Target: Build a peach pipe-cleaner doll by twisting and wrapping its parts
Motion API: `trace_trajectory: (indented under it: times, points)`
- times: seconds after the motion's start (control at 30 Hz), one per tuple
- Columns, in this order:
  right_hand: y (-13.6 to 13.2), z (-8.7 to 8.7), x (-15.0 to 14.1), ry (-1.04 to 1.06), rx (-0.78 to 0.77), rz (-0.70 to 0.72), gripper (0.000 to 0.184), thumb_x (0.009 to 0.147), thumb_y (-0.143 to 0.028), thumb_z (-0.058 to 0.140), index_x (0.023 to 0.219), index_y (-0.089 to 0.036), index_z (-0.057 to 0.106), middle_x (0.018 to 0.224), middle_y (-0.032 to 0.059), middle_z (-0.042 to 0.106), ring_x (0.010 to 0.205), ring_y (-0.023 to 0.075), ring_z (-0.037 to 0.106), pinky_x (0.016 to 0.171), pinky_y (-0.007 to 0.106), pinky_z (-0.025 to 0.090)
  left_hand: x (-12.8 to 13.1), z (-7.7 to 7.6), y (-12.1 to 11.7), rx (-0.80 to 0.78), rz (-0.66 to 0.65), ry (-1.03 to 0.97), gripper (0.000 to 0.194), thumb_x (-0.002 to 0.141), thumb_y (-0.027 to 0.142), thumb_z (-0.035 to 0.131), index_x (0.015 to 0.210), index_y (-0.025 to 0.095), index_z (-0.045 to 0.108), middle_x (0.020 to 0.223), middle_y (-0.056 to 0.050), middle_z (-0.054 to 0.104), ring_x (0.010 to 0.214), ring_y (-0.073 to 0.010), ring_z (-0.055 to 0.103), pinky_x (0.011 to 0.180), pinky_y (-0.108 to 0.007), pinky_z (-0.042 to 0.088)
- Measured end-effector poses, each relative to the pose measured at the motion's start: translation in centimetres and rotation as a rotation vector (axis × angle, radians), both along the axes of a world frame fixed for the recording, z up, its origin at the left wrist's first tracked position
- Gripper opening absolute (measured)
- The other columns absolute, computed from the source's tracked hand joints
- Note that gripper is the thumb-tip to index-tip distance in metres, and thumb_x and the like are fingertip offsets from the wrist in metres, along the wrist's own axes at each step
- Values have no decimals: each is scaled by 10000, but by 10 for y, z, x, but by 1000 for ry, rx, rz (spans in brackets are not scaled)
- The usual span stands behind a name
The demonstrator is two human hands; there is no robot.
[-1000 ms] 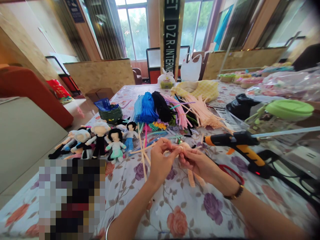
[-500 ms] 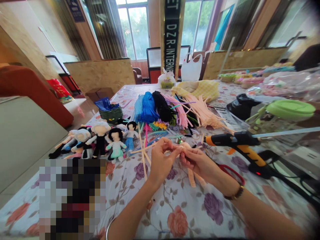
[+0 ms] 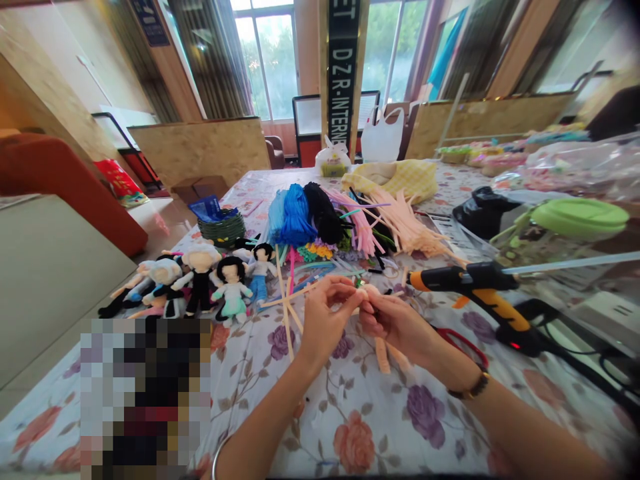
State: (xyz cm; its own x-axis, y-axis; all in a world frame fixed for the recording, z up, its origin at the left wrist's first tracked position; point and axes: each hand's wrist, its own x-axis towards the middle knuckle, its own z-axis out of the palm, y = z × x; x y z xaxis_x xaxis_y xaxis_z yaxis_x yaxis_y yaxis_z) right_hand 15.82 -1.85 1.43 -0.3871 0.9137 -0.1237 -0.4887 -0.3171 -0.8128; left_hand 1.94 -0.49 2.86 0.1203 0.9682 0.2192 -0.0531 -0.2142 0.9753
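Observation:
My left hand and my right hand meet above the flowered tablecloth. Together they pinch a small peach-coloured pipe-cleaner piece between the fingertips. Both hands have their fingers closed on it. Two short peach stubs hang or lie under my right hand. A crossed bundle of peach pipe-cleaner sticks lies just left of my left hand.
A row of small dolls lies at the left. Heaps of blue, black, pink and peach pipe cleaners fill the middle. An orange-and-black glue gun with its cable rests at the right, with red-handled scissors and a green-lidded jar nearby.
My fingers have shifted slightly on the peach piece; the left fingertips now close in a little lower against the right hand. Nothing else has moved.

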Motion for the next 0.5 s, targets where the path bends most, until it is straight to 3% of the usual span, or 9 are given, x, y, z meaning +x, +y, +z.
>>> trace_trajectory:
  times: [0.2,0.5]
  points:
    - [0,2,0,-22,-2,-13,337,755,-425,657,637,-150,503,549,-32,431,473,52,312,456,227,200,-3,4,3,-4,-43,-15,268,717,248,686,937,194,543,774,-6,699,718,-129,659,742,-249,510]
    - [-1,1,-5,-120,55,-83,375,736,-495,655,645,-154,526,557,-19,486,488,69,356,472,246,199,-3,4,3,-37,-48,-31,267,699,176,684,863,190,473,729,15,674,675,-108,645,688,-225,512]
